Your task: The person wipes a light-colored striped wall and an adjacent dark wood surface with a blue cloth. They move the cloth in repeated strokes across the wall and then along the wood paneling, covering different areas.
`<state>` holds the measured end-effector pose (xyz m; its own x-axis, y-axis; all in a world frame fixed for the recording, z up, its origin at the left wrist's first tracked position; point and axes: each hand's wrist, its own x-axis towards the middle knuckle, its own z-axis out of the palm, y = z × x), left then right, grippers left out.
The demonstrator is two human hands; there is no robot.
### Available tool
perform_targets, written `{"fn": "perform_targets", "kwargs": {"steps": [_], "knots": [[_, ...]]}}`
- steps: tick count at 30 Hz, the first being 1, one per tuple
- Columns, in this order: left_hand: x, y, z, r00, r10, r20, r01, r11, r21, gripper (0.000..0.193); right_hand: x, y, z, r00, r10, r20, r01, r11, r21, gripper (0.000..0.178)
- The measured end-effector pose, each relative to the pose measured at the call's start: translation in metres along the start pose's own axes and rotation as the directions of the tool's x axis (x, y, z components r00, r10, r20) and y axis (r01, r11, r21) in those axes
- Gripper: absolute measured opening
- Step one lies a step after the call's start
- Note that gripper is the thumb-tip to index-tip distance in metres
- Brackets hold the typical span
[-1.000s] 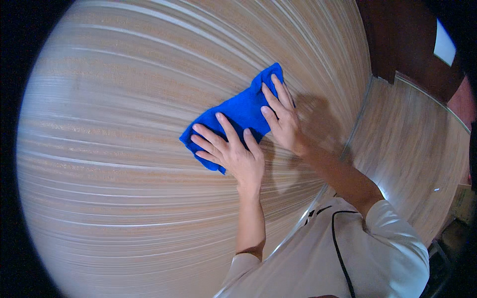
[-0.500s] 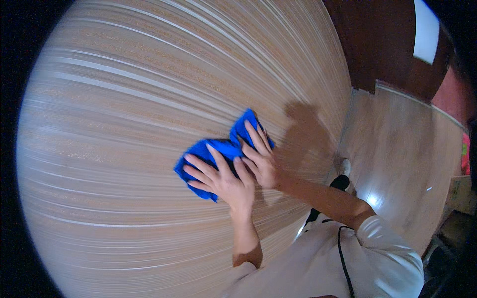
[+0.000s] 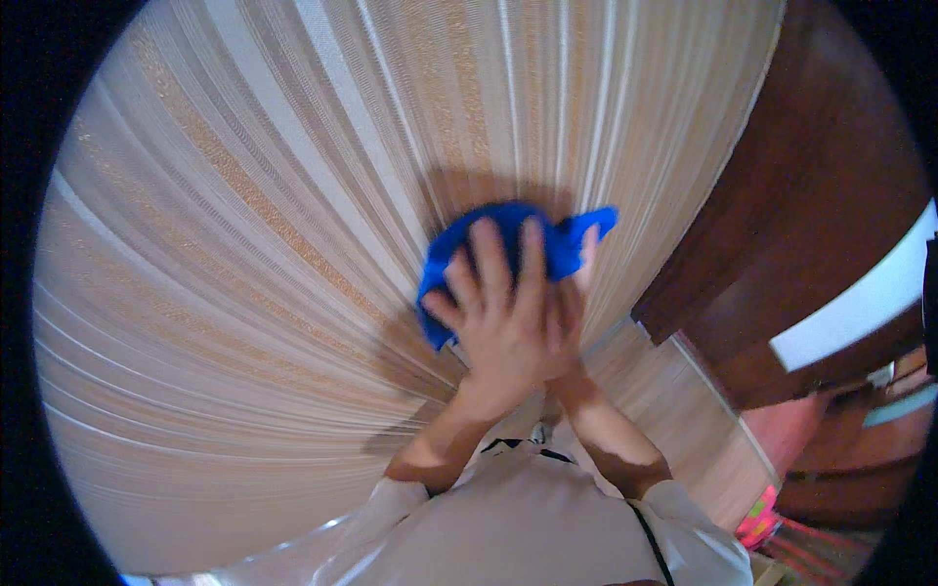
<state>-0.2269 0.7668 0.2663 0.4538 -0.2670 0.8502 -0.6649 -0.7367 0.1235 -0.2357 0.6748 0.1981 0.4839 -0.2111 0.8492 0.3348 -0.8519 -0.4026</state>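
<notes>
Against the striped wall [image 3: 293, 225], a bunched blue cloth [image 3: 508, 220] lies under both my hands. My left hand [image 3: 503, 313] presses on it from above, fingers spread apart and stretched out. Partly covered by the left, my right hand [image 3: 572, 332] touches the cloth's right side; one finger points up beside the loose end, and its other fingers are mostly hidden. Some motion blur softens the hands. Dark shadows of hands and cloth fall on the wall around them.
A dark brown wooden panel [image 3: 752, 225] with a pale curved strip [image 3: 850, 293] adjoins the wall on the right. Wood-look flooring [image 3: 635, 400] lies below. Pink and red items [image 3: 760, 518] are at the lower right.
My hands and the cloth have shifted right along the wall, toward the brown panel. My view has turned with them, and the left hand now overlaps the right.
</notes>
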Motion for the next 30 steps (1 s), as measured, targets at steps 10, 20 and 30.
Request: {"fn": "perform_targets", "kwargs": {"steps": [10,20,30], "knots": [[0.017,0.063,0.098,0.984,0.053,0.172,-0.052,0.999,-0.008,0.069,0.048,0.133,-0.035,0.942,0.321,-0.099,-0.295,0.932,0.211,0.053],[0.067,0.110,0.086,0.996,-0.072,0.053,0.081,0.979,-0.189,0.082,0.103,0.134,-0.081,0.993,0.113,0.013,-0.114,0.990,0.081,0.061],[0.012,0.154,0.209,0.975,-0.083,0.207,0.091,0.995,-0.028,0.085,0.052,0.269,-0.103,0.966,0.260,-0.012,-0.252,0.946,0.203,0.051]]}}
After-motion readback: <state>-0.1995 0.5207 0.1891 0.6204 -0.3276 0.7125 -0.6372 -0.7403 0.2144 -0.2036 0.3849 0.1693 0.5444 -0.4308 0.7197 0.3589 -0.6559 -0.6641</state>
